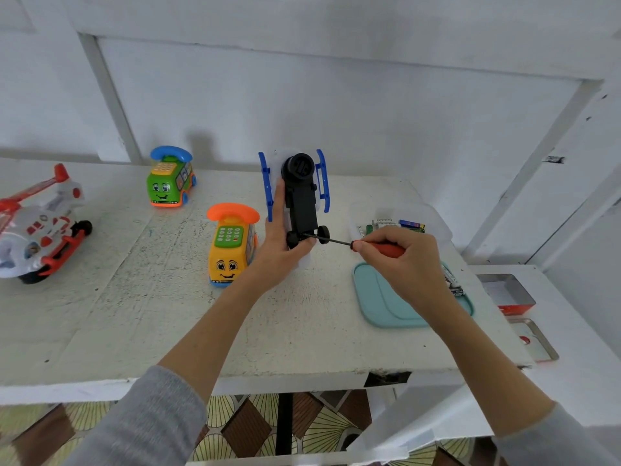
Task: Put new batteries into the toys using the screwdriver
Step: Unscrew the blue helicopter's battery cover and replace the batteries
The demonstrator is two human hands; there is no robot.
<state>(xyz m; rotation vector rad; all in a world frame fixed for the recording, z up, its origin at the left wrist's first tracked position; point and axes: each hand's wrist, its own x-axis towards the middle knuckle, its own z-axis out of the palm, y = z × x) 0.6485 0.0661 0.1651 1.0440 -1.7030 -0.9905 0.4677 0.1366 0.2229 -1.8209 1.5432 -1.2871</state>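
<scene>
The left hand (280, 243) holds the blue-skid toy (300, 193) belly-up above the worktop (168, 314), right-hand fingers (373, 245) clamped on the screwdriver (339, 242) at a screw — probably the battery cover's — so every toy's swap remains.

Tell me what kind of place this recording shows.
Probably a home work corner, not a workshop: a worn white-painted table against a white panelled wall, patterned floor tiles below, and toy phone-buses lined up.

Home setting: worn white-painted table (134, 314) against white panelled wall (336, 105), patterned floor tiles (242, 428) below.
</scene>
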